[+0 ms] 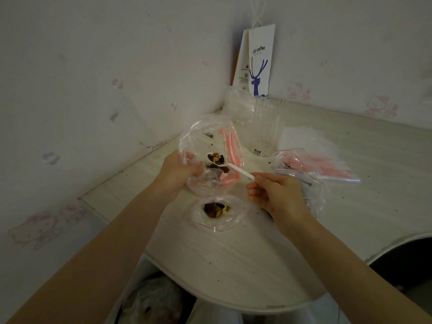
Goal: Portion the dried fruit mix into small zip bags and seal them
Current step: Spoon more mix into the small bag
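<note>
Your left hand grips the large clear bag by its lower part, fingers curled into the plastic, and holds it raised above the desk with its pink zip strip on the side toward your right hand. Your right hand pinches the tip of the handle of the white spoon between thumb and fingertips, the other fingers loosely curled. The spoon's bowl lies inside the large bag, loaded with dried fruit mix, and more of the mix sits just under it in the bag. Below your hands, toward the desk's front edge, a small zip bag lies on the desk with its mouth spread wide and a dark heap of the mix inside. Just beyond your right hand lie crumpled clear bags; you cannot tell what they contain. A flat pile of empty zip bags lies farther toward the right side. Near the desk's back corner stands a stack of clear cups, with a white paper bag against the wall behind it. A bin stands below the front edge.
</note>
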